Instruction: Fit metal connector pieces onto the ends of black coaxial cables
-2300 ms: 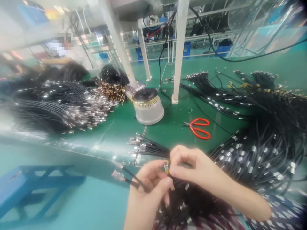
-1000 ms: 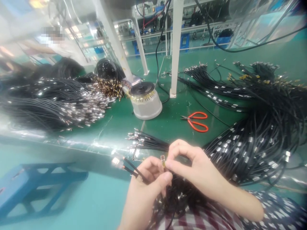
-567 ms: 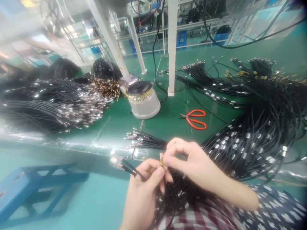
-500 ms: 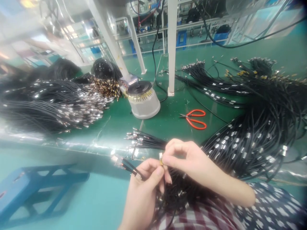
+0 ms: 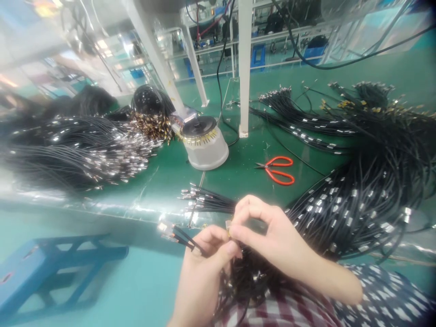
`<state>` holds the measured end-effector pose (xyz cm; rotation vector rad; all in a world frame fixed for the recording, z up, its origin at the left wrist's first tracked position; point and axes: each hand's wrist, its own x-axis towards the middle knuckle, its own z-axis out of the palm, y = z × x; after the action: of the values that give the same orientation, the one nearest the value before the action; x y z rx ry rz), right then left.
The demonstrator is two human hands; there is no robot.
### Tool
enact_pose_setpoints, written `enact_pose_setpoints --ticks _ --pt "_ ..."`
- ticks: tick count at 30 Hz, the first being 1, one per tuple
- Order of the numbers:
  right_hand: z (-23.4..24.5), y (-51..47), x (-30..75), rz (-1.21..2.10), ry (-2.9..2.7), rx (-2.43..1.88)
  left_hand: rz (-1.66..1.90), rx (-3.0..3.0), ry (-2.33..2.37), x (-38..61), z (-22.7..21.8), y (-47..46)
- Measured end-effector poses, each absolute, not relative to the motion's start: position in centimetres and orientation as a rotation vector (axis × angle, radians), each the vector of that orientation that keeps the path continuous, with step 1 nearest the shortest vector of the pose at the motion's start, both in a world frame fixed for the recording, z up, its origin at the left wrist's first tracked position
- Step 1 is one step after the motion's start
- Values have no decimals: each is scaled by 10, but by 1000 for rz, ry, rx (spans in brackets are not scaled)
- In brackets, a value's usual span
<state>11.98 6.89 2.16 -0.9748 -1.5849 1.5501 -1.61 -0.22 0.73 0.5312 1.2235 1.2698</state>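
Observation:
My left hand (image 5: 207,263) is closed on black cables (image 5: 184,238), whose silvery connector ends stick out to the left between its fingers. Thumb and forefinger of my right hand (image 5: 260,222) pinch a small metal connector piece (image 5: 228,224), silvery on top with some yellow below. My left fingertips meet it from underneath, so its lower part is hidden. Just behind my hands lies a small bundle of black cables (image 5: 207,199) with bare metal tips pointing left. More dark cables (image 5: 255,277) are heaped below my hands, over my lap.
Red-handled scissors (image 5: 279,170) lie on the green table (image 5: 238,181). A white round holder (image 5: 207,152) with a black top stands behind the small bundle. Large cable piles (image 5: 75,141) fill the left, others (image 5: 340,195) the right. A blue stool (image 5: 44,268) stands at lower left.
The connector piece sits lower and more covered by my fingers, and my left thumb has shifted slightly. The rest of the view has barely moved.

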Motion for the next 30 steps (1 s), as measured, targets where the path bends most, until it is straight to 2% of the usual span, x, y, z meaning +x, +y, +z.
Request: enact_pose_setpoints --ticks 2,6,8,14,19,24,30 --pt "19 74 120 1660 -1554 -939 1268 555 1209 -17 8 -2" --pt "12 87 119 2113 -1343 -699 1193 581 1107 -18 9 0" --pt "8 92 119 2171 -1287 -586 1141 545 1021 -19 8 3" --pt "1 93 119 2061 -1432 -468 1121 476 891 -23 -1 8" --pt "4 91 127 1744 -1618 -426 1132 537 740 -23 -13 12" --pt "10 89 127 1401 -1767 -683 959 591 672 -19 -14 14" --pt "27 80 111 1268 -1804 -906 872 652 822 -14 -12 8"
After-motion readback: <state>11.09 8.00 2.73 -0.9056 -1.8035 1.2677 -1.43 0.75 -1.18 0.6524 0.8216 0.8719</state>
